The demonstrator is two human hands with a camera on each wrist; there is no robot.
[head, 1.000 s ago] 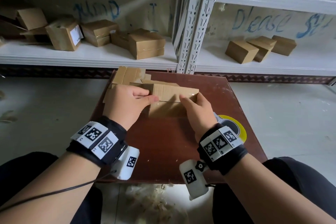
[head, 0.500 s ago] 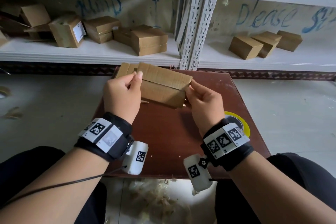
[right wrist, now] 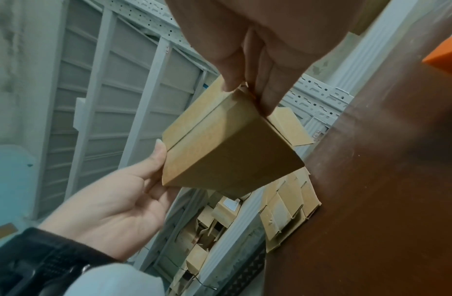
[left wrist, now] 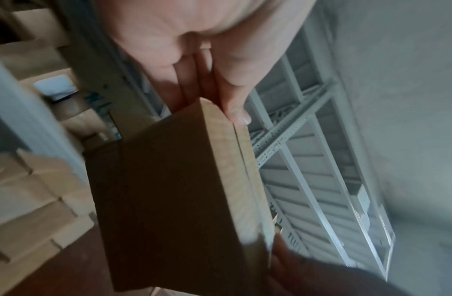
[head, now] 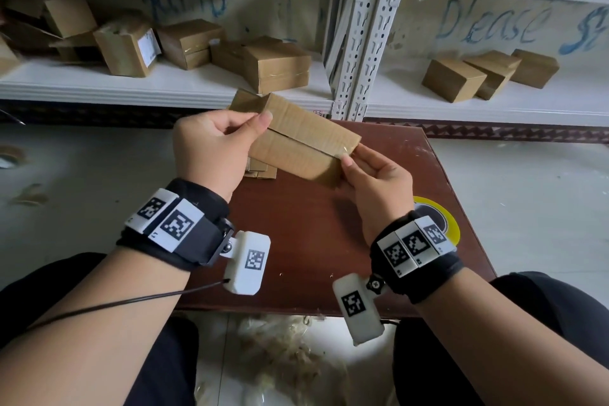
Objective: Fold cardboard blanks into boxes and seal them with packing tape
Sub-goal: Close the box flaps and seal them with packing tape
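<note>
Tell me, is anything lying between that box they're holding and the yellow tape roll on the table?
Nothing visible does. The box is held above the table by the left hand and right hand; the tape roll lies beside the right wrist, partly hidden by it.

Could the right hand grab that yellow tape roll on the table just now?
Probably not at once: the right hand and the left hand both hold the box up off the table. The tape roll lies close beside the right wrist, unblocked, so it could once freed.
</note>
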